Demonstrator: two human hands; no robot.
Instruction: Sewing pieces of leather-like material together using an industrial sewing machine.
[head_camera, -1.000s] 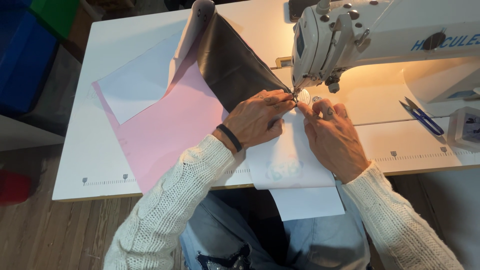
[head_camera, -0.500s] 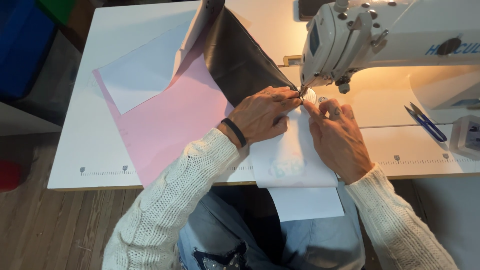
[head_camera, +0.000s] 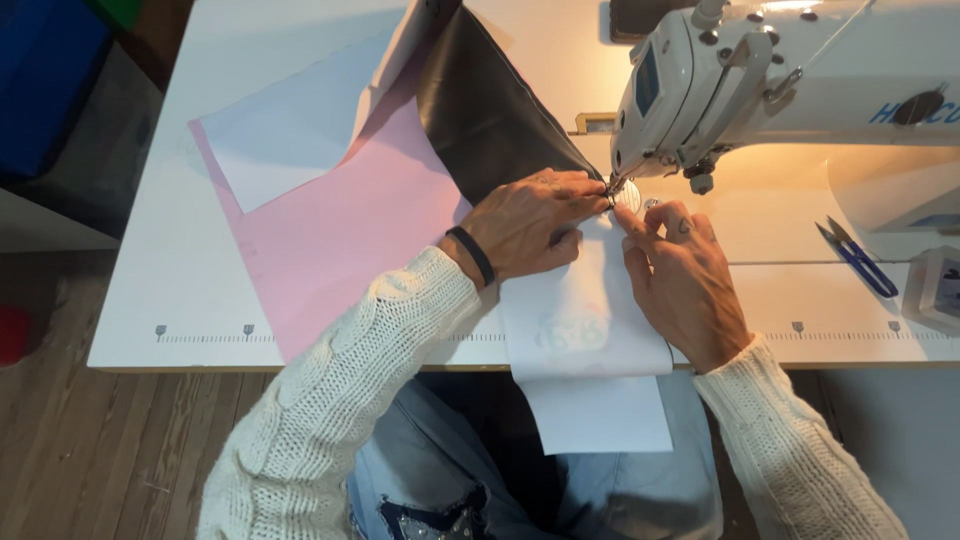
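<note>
Head view, looking down: white bench (head_camera: 180, 300) fills most of the frame, wood floor (head_camera: 90, 450) below it. White sewing machine (head_camera: 770, 90) sits at the top right of the bench, its lamp lighting the bed beneath. Pink sheet (head_camera: 340, 240) lies flat across the bench middle, with a pale lavender sheet (head_camera: 290, 130) over its upper left part. Black fabric (head_camera: 490, 110) runs diagonally from the top edge down to the needle area, resting partly on the pink sheet. White fabric piece (head_camera: 590, 340) lies between the two hands and hangs over the front bench edge toward the person's lap; it has a faint coloured print near the bench edge. Left hand (head_camera: 525, 225), black band on the wrist, lies flat on the black fabric and the top of the white piece, fingers (head_camera: 580, 190) extended and close together, tips pressed right at the presser foot; pinning the material down, not wrapped around it. Right hand (head_camera: 680, 280) rests on the right edge of the white piece, fingers loosely curled, index tip touching the fabric just beside the needle. Both hands nearly meet at the needle. Blue-handled snips (head_camera: 860, 262) lie on the bench to the right, well apart from the hands. Both sleeves are cream knit.
</note>
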